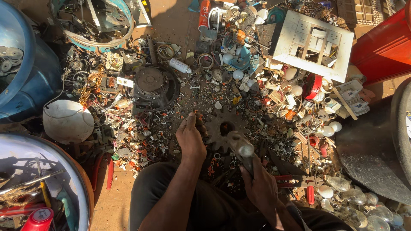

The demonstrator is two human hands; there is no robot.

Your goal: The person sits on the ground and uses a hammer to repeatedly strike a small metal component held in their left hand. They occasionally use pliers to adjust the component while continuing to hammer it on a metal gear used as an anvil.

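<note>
Gear wheel (224,125) beside left hand (191,137)

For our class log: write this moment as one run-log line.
left hand: on gear wheel | right hand: gripping hammer | floor: scrap, bulbs

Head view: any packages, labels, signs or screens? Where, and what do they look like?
No screens or signs.
Spray can: top centre, lying in the scrap, orange-red cylinder with pale printed label.
White bottle: above the left hand, lying tilted, small white cylinder, faint label.
Red can: bottom left inside the tub, red with round pale top.
Right hand grips a hammer; no label visible.
</note>
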